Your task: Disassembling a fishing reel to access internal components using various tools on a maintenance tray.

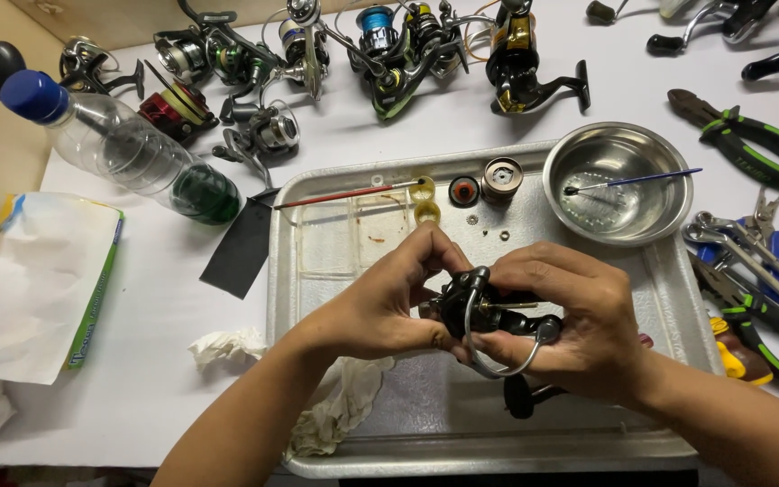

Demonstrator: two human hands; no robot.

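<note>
Both hands hold a black spinning reel (489, 311) above the middle of a dimpled metal tray (678, 298). The left hand (380, 302) pinches the reel body at its near-left end, fingers bent and closed on it; the right hand (579, 320) cups the other side, fingers wrapped over the top and thumb beneath. A curved grey wire bail (484, 361) loops below the reel, and a thin brass-coloured shaft shows between the hands. The reel's black handle knob (520, 397) hangs just over the tray floor. At the tray's far edge lie a red-handled brush (344, 195), two translucent yellow rings (426, 200), a dark round cap with an orange centre (463, 190) and a ribbed metal disc (501, 177); small washers sit near them. A polished steel bowl (655, 212) rests on the tray's far-right corner and holds a blue-handled brush (633, 179). A crumpled white rag (340, 401) drapes over the tray's near-left rim. To the left lies a clear plastic bottle (114, 144) with a blue cap and green liquid. Several more reels (317, 54) crowd the table's far edge, and green-handled pliers (750, 135) lie to the right.
</note>
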